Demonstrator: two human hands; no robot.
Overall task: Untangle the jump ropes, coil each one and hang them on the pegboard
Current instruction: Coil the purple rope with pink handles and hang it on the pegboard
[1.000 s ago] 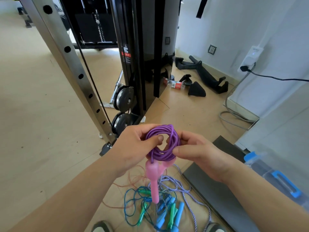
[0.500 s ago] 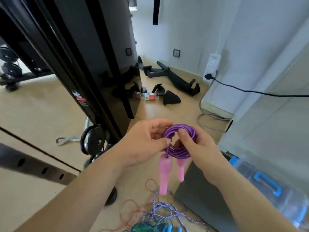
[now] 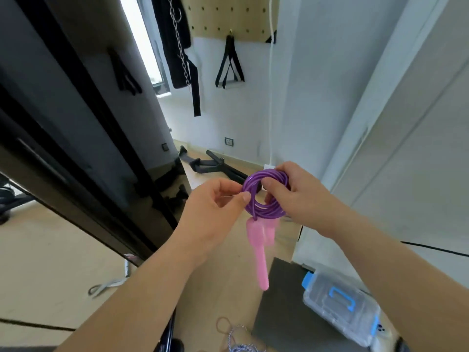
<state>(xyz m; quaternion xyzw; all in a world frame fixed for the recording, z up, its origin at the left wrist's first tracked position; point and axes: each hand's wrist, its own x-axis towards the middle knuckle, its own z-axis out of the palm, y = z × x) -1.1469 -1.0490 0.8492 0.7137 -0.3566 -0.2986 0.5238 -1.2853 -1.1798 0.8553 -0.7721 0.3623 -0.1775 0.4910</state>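
Pegboard sits at 12 o'clock — left hand and right hand both pinch the purple coil; loosen either grip and it probably springs apart.

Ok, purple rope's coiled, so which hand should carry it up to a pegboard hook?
Probably the right hand: its fingers wrap through the purple coil and bear it, while the left hand only pinches one edge. The pegboard is ahead, above, slightly left.

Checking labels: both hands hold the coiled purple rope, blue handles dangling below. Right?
Not quite. Head view: both the left hand and right hand do hold the coiled purple rope, but the handles dangling below are pink, not blue.
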